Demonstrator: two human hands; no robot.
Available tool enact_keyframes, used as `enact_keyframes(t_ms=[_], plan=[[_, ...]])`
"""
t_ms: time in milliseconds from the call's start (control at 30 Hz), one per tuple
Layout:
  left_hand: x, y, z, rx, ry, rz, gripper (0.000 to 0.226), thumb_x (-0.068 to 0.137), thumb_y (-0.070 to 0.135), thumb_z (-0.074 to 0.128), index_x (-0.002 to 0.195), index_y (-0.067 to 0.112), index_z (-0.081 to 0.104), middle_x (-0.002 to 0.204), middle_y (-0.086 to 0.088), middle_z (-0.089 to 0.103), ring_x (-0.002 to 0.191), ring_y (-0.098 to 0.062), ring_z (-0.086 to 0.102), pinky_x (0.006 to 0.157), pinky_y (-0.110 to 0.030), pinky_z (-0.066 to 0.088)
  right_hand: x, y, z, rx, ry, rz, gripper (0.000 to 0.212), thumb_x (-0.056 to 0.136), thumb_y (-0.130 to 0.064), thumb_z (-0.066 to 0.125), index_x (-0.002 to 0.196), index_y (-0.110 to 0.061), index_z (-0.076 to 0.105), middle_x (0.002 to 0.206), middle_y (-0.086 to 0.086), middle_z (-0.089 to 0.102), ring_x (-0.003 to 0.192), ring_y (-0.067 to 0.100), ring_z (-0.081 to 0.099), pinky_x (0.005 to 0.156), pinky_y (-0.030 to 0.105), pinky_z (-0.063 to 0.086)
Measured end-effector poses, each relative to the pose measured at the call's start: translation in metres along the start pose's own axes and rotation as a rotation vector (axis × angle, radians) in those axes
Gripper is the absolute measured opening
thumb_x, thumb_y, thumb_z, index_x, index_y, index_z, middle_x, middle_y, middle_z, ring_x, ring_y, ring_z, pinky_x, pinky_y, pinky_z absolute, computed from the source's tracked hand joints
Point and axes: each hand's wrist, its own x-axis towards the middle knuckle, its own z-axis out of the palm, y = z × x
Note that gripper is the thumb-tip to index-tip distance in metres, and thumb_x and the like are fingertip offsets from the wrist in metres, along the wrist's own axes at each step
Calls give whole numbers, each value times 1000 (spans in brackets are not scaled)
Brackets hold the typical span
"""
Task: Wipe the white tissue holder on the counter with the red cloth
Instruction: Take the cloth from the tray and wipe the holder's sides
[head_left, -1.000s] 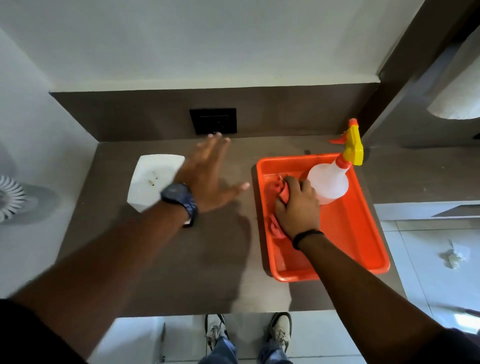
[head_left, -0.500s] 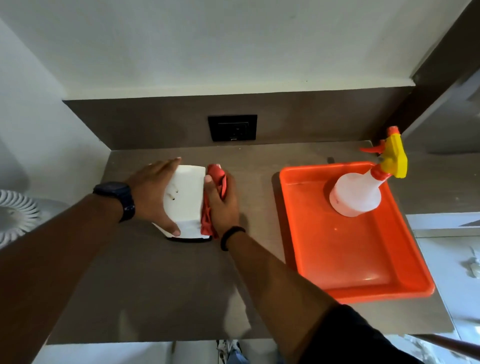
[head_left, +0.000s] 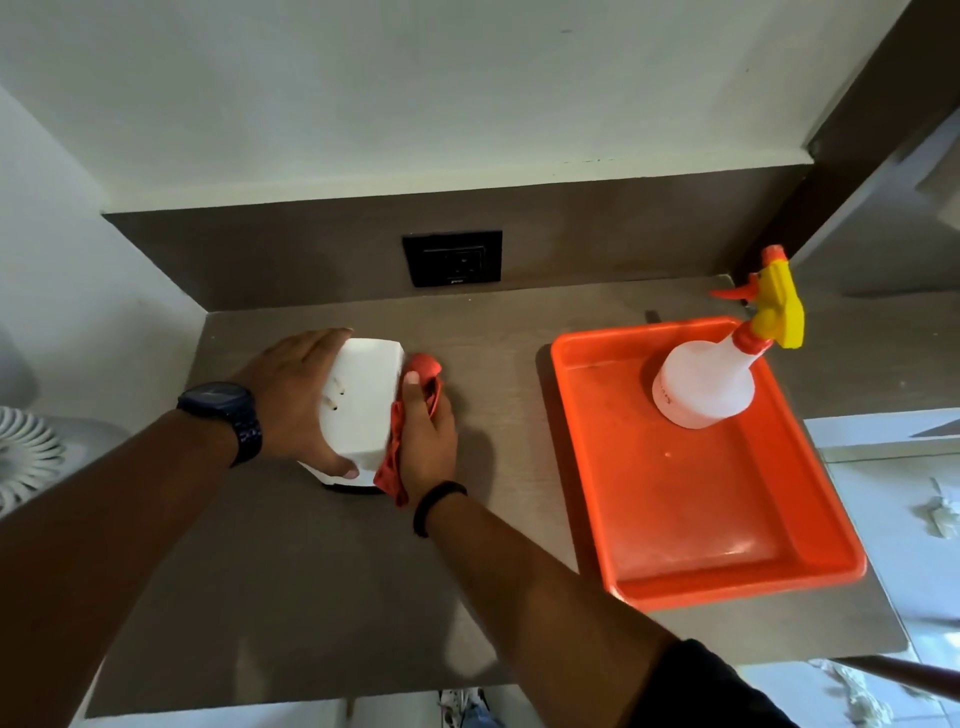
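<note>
the left hand (head_left: 298, 400) clasps the white tissue holder (head_left: 363, 410) on the table (head_left: 311, 597), fingers curled around it. the right hand (head_left: 428, 436) presses a bunched red cloth (head_left: 396, 457) against its right side.

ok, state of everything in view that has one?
tissue holder: on counter, steadied by left hand
red cloth: pressed to holder's right side by right hand
spray bottle: upright in tray
orange tray: on counter, holds only the bottle

One tissue holder (head_left: 363, 400), one red cloth (head_left: 395, 457), one tray (head_left: 727, 577), one spray bottle (head_left: 711, 379), two hands (head_left: 291, 400).
</note>
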Motion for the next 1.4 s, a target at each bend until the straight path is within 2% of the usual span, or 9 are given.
enact_keyframes(t_ms=[67,267,367,500,767,867,1000,1167,1400], plan=[[0,0,-1,-7,1,6,147,21,80,68,144,19,16,147,-8,36,130,-30,39,110,-46,35,1,-2,4,-23,-3,-104,28,79,-71,50,105,-63,57,127,-8,65,119,13,60,106,46,48],[-2,1,-2,-45,-9,-15,143,29,66,86,145,20,15,149,-6,34,132,-28,36,109,-42,33,17,-18,2,-123,-115,-119,63,85,-70,43,141,-41,45,147,-6,54,134,16,50,113,46,42],[-2,0,-2,-44,-16,-29,148,22,74,78,145,23,13,150,-5,33,133,-28,35,110,-43,34,20,-19,0,-169,-103,6,59,91,-68,40,140,-37,47,140,1,60,128,24,55,110,48,44],[-1,0,-1,-37,-9,-25,150,21,76,75,146,23,10,151,-5,31,135,-28,33,111,-42,32,12,-9,4,-140,-7,109,74,73,-79,38,132,-37,54,130,2,66,120,25,60,107,50,47],[-2,0,-2,-45,7,-19,152,21,79,73,147,19,12,153,-5,31,136,-27,34,111,-41,33,-14,4,10,-43,39,-45,23,81,-74,47,103,-70,51,130,-11,62,121,15,58,105,47,51],[-3,-2,0,-57,27,-23,151,21,79,73,146,18,15,152,-6,32,135,-27,35,110,-41,35,-9,-8,13,-73,-8,-112,55,72,-85,44,119,-57,53,136,-7,60,124,16,57,105,47,51],[-3,-3,0,-71,31,-42,150,20,80,69,145,17,17,152,-8,33,134,-29,36,110,-43,35,13,-14,11,-138,-78,-52,49,68,-84,42,105,-54,56,129,1,65,118,23,61,103,51,51],[-2,-2,1,-59,30,-56,150,19,77,73,145,20,17,149,-6,36,131,-29,39,107,-41,37,26,4,12,-147,32,138,95,58,-92,32,127,-32,59,126,3,69,117,30,62,107,53,46],[-1,-2,1,-84,39,-55,148,18,77,73,143,21,17,147,-4,38,128,-28,42,104,-43,41,-13,-10,11,-57,64,151,44,95,-63,38,126,-36,54,123,-3,64,117,22,60,104,46,49]])
